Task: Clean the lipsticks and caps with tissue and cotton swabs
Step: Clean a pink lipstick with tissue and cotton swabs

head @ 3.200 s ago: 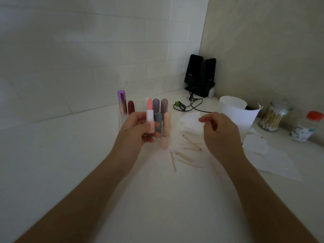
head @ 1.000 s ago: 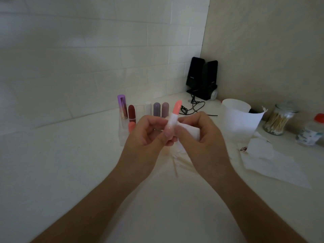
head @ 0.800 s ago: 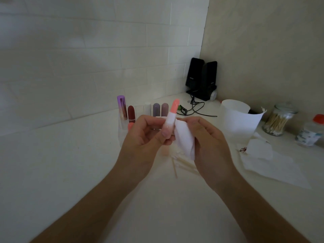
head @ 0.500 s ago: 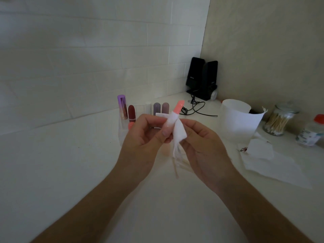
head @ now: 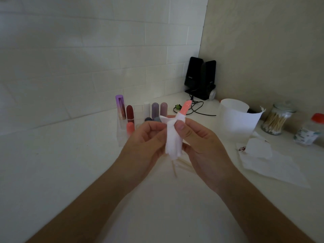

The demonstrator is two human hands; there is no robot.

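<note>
Since the frame half a second before, the tissue (head: 172,137) had gone from hanging loose at one side to wrapping right round the barrel of the lipstick (head: 185,107), and the right thumb had come across onto its front. Both hands met at the centre of the frame, above the counter (head: 70,155). The left hand (head: 145,142) had its fingers and thumb curled in, pinching the wrapped lipstick from the left side. The right hand (head: 201,144) pressed its thumb on the tissue with its fingers curled behind, gripping it. Only the coral tip stood out above the wrap, tilted toward the upper right.

Behind the hands stood a clear holder (head: 121,137) with other lipsticks upright in it, among them a purple one (head: 120,109) and a dark red one (head: 130,112). Cotton swabs (head: 180,165) lay on the counter below the hands. At the right of the frame were a white cup (head: 235,118), a glass jar of swabs (head: 277,121), a red-capped bottle (head: 310,132) and a spread tissue sheet (head: 273,165). Black speakers (head: 199,78) stood in the corner
</note>
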